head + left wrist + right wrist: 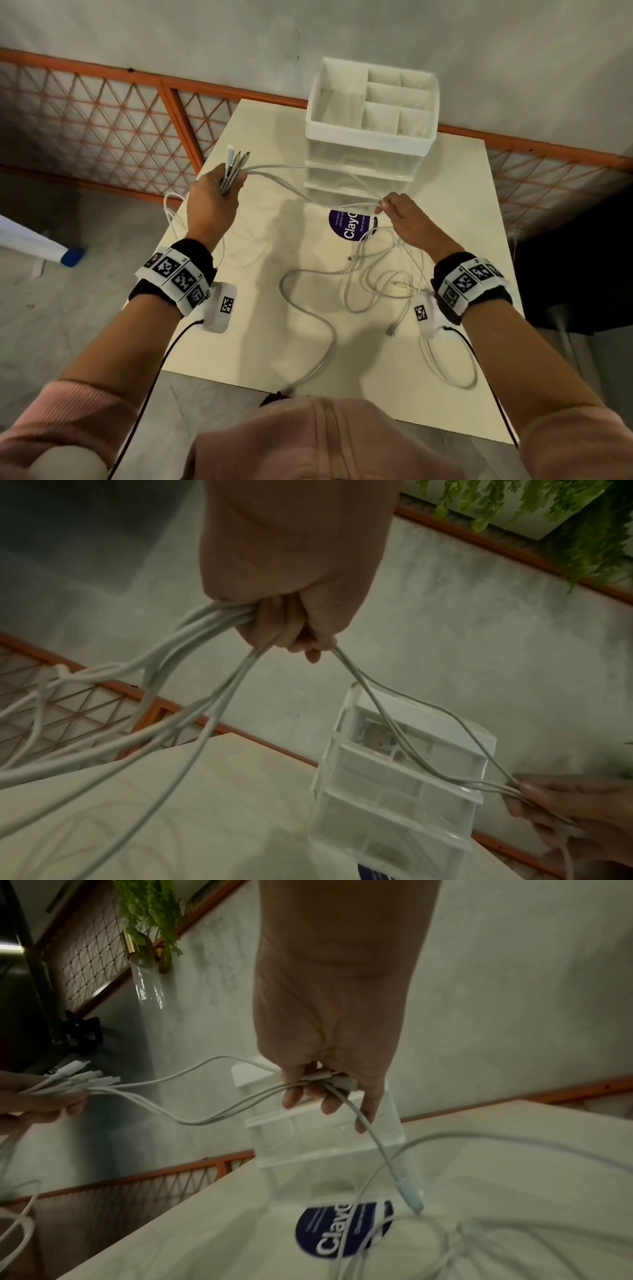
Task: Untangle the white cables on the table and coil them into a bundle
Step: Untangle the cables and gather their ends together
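Pale bench (260, 144) under grey wall: left hand (212, 202) grips gathered plug ends, right hand (407, 219) pinches strands of the white cables (329, 281) before the drawer organizer (370, 137). Partly gathered; loops nearer than it remain tangled, uncoiled.

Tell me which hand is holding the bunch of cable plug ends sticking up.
The left hand: several plug ends fan upward from its fist. The right hand only pinches mid-cable strands near the drawer organizer.

"Clayd" on round sticker (350, 226)
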`<state>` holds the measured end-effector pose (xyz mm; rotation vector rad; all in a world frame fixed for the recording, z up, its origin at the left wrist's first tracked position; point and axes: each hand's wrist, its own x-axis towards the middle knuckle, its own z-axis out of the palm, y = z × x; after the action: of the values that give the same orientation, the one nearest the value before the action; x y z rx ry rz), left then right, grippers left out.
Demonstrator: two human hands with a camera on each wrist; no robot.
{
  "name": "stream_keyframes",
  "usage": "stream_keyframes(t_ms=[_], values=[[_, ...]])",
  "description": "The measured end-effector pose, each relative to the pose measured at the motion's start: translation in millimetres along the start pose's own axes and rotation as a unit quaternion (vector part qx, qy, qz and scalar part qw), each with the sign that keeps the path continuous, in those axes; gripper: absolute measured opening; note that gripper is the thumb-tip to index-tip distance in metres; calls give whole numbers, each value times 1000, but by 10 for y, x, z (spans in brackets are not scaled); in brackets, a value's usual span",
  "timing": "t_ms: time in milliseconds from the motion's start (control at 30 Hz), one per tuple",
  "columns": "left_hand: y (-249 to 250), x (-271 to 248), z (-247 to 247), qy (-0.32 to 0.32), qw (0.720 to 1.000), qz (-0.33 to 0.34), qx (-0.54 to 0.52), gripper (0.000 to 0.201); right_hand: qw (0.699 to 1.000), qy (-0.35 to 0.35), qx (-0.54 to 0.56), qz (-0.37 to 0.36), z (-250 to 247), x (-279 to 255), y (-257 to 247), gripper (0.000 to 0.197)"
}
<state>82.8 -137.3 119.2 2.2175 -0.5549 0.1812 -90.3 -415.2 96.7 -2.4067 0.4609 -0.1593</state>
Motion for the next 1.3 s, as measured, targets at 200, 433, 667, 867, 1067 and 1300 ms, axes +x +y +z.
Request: stream_keyframes(t_ms=[200, 433, 667, 867, 1067, 1300], values=[[-121, -155, -42, 65, 997, -35, 19, 42, 999, 7, -29, 30, 376, 127, -102, 30], [-265, -447, 73, 52, 996, -71, 24, 37, 999, 29, -28, -15, 686, 5, -266, 52], [-265, -696, 297, -22, 996, -79, 27, 36, 924, -379, 35, -33, 1257, -628, -336, 18], [-238, -856, 443, -108, 990, -89, -9, 38, 880, -460, -95, -68, 1443, -878, -167, 22], [-144, -938, 455, -198, 971, -120, -60, 40, 878, -468, -78, -57, 1164, -770, -258, 11], [107, -872, 327, -111, 981, -102, -118, 48, 920, -315, 233, -16, 169, -515, -516, 11]])
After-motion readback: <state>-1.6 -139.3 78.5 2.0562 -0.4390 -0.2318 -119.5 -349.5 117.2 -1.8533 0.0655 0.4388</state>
